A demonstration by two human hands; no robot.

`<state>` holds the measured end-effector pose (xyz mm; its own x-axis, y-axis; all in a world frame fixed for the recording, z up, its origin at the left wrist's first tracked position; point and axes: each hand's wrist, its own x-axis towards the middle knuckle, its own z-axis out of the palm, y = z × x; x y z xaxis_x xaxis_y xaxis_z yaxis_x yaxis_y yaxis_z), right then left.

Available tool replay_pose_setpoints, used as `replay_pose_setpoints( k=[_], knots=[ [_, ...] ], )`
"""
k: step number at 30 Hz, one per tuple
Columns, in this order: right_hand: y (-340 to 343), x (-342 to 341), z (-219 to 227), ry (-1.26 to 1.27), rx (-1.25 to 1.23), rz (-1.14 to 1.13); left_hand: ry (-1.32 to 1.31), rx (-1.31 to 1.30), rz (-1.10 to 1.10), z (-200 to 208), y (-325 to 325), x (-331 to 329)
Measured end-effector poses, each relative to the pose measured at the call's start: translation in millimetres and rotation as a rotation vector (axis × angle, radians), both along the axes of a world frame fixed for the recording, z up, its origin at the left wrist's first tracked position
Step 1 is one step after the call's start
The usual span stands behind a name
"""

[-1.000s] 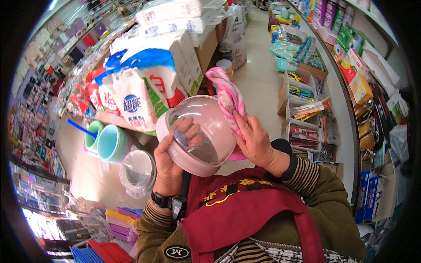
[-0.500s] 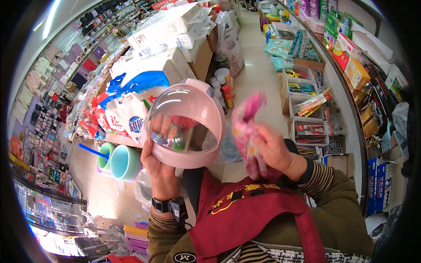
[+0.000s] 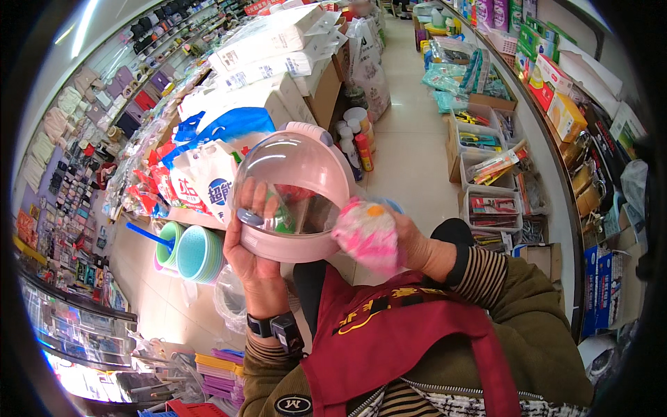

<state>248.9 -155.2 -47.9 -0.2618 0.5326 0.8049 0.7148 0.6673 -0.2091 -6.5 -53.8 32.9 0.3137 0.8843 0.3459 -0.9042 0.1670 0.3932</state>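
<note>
Up in front of me, my left hand (image 3: 256, 271) holds a round pink storage box (image 3: 295, 249) with a clear domed cover and a handle on top. My thumb side grips its lower left, and my fingers show through the dome. My right hand (image 3: 415, 244) is closed on a pink cloth (image 3: 369, 233) with a white and yellow flower pattern. Bunched up, the cloth is against the right side of the box's pink rim. The fingers of my right hand are partly hidden behind it.
Left of the box stand stacked pastel baskets (image 3: 199, 256) and shopping bags (image 3: 208, 182) beside piled white packages (image 3: 267, 42). Spray cans (image 3: 364, 151) stand by the aisle floor (image 3: 410, 132). Bins of tools (image 3: 492, 208) line the right shelf.
My right hand has brought the pink cloth left and down, from apart from the box to its right rim. The box stays nearly in place.
</note>
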Motion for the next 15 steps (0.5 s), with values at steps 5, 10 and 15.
replay_pose_setpoints(
  k=[5,10,15],
  knots=[
    [-11,32,-16,0.380,-0.341,-0.206,-0.072,-0.027,-0.044,-7,7,-19],
    [-42,24,48,0.597,-0.285,-0.121,-0.067,0.030,-0.071,-11,5,-26],
    [-56,-25,110,0.314,-0.129,0.105,0.041,0.041,0.032,-2,-4,-16]
  ],
)
